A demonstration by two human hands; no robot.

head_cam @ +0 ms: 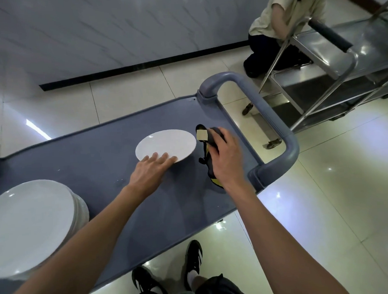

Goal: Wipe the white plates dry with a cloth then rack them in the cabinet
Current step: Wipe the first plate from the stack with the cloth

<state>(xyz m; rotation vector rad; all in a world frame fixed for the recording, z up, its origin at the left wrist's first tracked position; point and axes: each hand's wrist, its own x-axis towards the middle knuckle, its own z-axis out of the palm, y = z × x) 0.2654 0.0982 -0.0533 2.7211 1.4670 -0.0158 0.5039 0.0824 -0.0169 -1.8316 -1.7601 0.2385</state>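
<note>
On the grey cart top [94,156], a single white plate [166,145] lies flat near the far rim, with bare surface around it on the near and left sides. Left hand [148,171] rests on the plate's near edge, fingers straight and spread. Just right of the plate, the right hand [223,154] grips a dark cloth [208,166] with yellow trim. Beyond it the looped cart handle [270,116] closes that end. A stack of white plates [30,222] fills the near-left corner. A steel trolley [333,72] and a crouching person [278,18] stand off to the right.
</note>
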